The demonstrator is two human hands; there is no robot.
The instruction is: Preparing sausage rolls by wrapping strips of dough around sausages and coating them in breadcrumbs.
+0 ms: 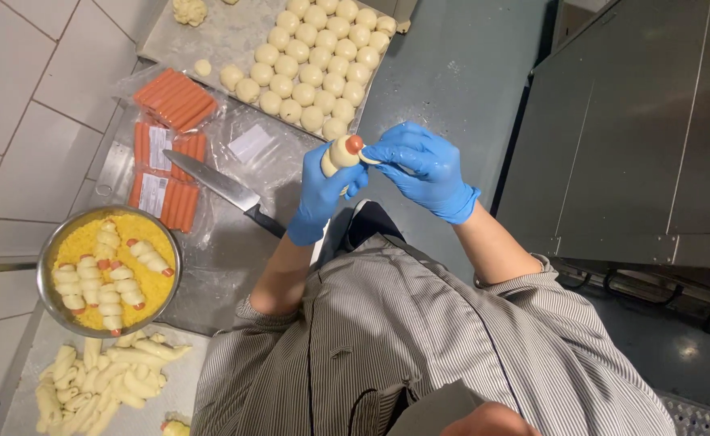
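My left hand, in a blue glove, grips a sausage wrapped in pale dough, its red end poking out at the top. My right hand, also gloved in blue, pinches the loose end of the dough strip beside that red tip. Both hands are held up over the steel counter, just below the tray of dough balls.
A knife lies on plastic left of my hands. Packs of sausages sit further left. A metal bowl with yellow crumbs holds several wrapped sausages. Dough strips lie on a board at the bottom left. A dark cabinet stands at right.
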